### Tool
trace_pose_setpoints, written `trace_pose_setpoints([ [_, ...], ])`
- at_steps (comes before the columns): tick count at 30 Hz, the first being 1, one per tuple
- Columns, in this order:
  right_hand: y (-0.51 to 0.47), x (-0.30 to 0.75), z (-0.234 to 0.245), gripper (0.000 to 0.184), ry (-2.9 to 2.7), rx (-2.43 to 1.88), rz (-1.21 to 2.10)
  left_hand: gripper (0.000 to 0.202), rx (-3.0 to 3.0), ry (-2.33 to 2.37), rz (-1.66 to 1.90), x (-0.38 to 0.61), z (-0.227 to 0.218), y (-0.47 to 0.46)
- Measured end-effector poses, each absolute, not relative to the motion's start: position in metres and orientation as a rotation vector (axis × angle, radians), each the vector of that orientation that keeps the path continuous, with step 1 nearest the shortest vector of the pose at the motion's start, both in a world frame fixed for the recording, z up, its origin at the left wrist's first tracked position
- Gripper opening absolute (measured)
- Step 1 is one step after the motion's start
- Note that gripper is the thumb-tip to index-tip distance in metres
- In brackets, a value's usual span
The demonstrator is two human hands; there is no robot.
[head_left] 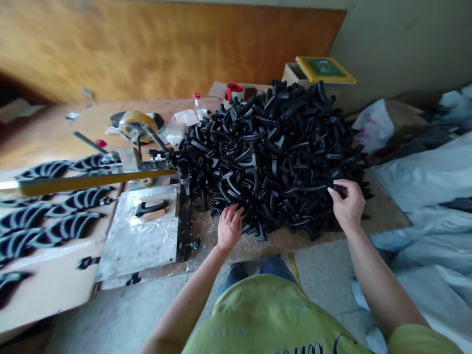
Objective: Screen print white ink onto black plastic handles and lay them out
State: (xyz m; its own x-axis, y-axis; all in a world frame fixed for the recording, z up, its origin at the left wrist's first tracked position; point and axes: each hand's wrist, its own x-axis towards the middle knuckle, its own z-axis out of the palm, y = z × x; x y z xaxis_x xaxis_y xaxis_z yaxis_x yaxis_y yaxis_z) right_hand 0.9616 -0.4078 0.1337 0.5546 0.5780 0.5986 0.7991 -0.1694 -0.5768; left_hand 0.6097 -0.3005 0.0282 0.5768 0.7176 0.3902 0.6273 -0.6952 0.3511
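Observation:
A large heap of black curved plastic parts (273, 152) covers the right half of the wooden table (383, 216). My left hand (228, 227) rests at the heap's near edge, its fingers curled down among the pieces, and what they grip is hidden. My right hand (345, 202) reaches into the heap's right side and pinches one black part (319, 187) between thumb and fingers. One single black part (150, 208) lies on a foil-covered plate (140, 241) to the left.
Rows of black parts (55, 216) lie sorted at the far left. A yellow bar with a metal fixture (88, 181) crosses above the plate. A tape roll (137, 123), small bottle (199, 104) and boxes (317, 71) stand behind. Plastic sacks (424, 177) lie on the right.

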Motion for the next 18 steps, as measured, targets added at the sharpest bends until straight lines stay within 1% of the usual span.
trace_pose_setpoints([
  [3, -0.436, 0.95, 0.135, 0.025, -1.003, -1.945, -0.357, 0.035, 2.708, 0.634, 0.758, 0.639, 0.03, -0.33],
  [6, -0.46, 0.934, 0.128, 0.03, -0.903, -1.982, -0.24, 0.033, 2.744, 0.32, 0.602, 0.687, 0.024, -0.359],
  [10, -0.474, 0.914, 0.112, 0.032, -0.895, -1.978, -0.059, 0.035, 2.761, 0.335, 0.528, 0.745, 0.017, -0.372],
  [12, -0.478, 0.908, 0.104, 0.031, -0.899, -1.982, -0.017, 0.03, 2.734, 0.409, 0.539, 0.763, 0.016, -0.372],
  [15, -0.483, 0.907, 0.096, 0.03, -0.916, -2.002, 0.009, 0.02, 2.665, 0.526, 0.548, 0.78, 0.014, -0.371],
  [18, -0.48, 0.912, 0.099, 0.026, -1.07, -2.088, -0.077, 0.025, 2.662, 0.6, 0.48, 0.788, 0.011, -0.37],
])
